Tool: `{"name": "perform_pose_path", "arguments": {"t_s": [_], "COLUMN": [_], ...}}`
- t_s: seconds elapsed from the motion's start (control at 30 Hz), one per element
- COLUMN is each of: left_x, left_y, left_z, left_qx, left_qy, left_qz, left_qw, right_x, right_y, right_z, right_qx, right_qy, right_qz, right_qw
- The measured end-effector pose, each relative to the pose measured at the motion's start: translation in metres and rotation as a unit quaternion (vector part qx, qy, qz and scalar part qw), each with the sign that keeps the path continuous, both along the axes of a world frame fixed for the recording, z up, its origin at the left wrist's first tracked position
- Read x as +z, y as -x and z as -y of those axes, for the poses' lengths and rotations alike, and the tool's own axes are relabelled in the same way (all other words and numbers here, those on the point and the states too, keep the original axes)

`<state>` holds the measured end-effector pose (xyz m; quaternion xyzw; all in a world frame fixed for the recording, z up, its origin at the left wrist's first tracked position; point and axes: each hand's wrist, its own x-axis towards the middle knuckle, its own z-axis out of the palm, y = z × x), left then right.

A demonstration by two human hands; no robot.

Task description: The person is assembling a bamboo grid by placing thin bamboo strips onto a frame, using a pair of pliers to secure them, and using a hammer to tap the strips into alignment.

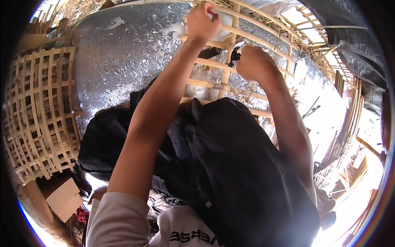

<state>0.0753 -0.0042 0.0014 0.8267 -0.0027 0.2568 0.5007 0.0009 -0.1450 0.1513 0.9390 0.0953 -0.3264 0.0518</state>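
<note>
A lattice of pale bamboo strips (242,32) lies in front of me, past my dark-trousered knees. My left hand (203,22) is at its far left part, fingers curled closed; what they grip, if anything, is hidden. Closer and to the right, my right hand (257,64) is closed in a fist around a small black object (235,57). That object sticks out on the fist's left side, over an upright strip of the lattice; its kind is not clear. Between my forearms, a dark flat piece (210,53) shows beneath the strips.
Shiny silver sheeting (119,53) spreads under and left of the lattice. A woven bamboo panel (41,111) stands at the left, with an opened cardboard box (63,199) below it. Thin bamboo slats (343,123) and dark plastic sheeting (358,49) line the right side.
</note>
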Motion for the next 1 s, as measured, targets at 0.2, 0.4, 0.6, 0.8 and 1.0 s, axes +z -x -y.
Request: {"name": "perform_pose_path", "arguments": {"t_s": [0.2, 0.4, 0.6, 0.8, 1.0], "left_x": [0.018, 0.008, 0.024, 0.007, -0.007], "left_y": [0.058, 0.046, 0.028, 0.020, -0.015], "left_z": [0.028, 0.018, 0.050, 0.058, 0.007], "left_qx": [-0.243, -0.232, -0.163, -0.164, -0.420], "left_qy": [-0.173, -0.150, -0.244, -0.244, -0.067], "left_qz": [-0.257, -0.301, -0.415, -0.409, -0.408], "left_qw": [0.919, 0.913, 0.861, 0.864, 0.808], "right_x": [0.002, 0.011, 0.001, -0.004, 0.000], "right_y": [-0.001, 0.000, 0.000, 0.004, 0.007], "right_z": [0.011, -0.004, 0.002, 0.005, 0.010], "right_qx": [-0.052, -0.012, 0.009, -0.018, -0.001], "right_qy": [0.002, 0.021, 0.029, 0.018, 0.005], "right_qz": [-0.007, 0.002, 0.001, 0.006, 0.029], "right_qw": [0.999, 1.000, 1.000, 1.000, 1.000]}}
